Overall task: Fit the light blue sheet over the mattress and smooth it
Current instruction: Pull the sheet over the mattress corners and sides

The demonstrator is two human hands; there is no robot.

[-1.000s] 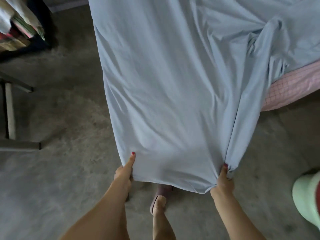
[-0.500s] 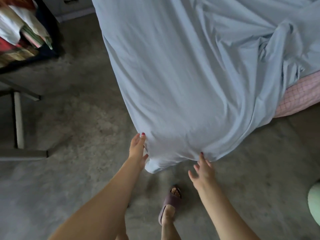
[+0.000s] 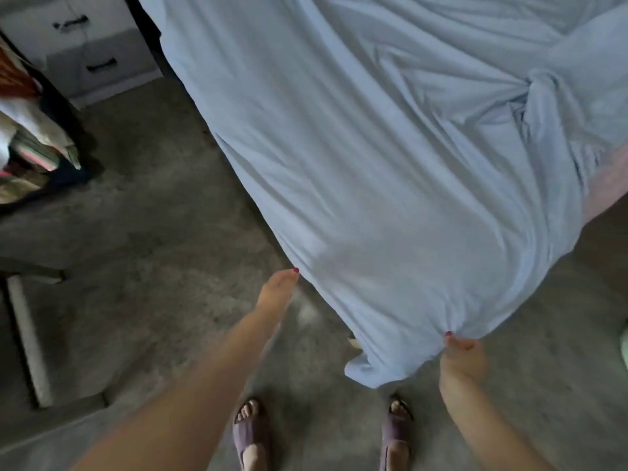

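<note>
Furthest to the left of the grip stand the pale drawer unit with dark bar handles (image 3: 98,61) and a dark rack of folded clothes (image 3: 30,130); no brand, label or writing can be read on either, nor anywhere else in view.

Nearer in, the left hand (image 3: 277,294) is flat and unclenched, fingers straight, its tip just touching the hanging left edge of the soft, wrinkled light blue cotton sheet (image 3: 373,164) without gripping it. A second ago it pinched the hem; half a second ago it had already let go.

The right hand (image 3: 464,356), which was loose half a second ago, has closed again and now pinches a bunch of the sheet's lower hem, with a slack tail of cloth hanging below and left of the grip, above the purple slippers (image 3: 251,433).

The sheet drapes over the bed end and down towards the grey concrete floor (image 3: 153,266). Up and right of the grip, the pink checked mattress (image 3: 605,188) shows bare past a twisted knot of cloth. So the corner is likely being regrasped, not yet tucked.
</note>
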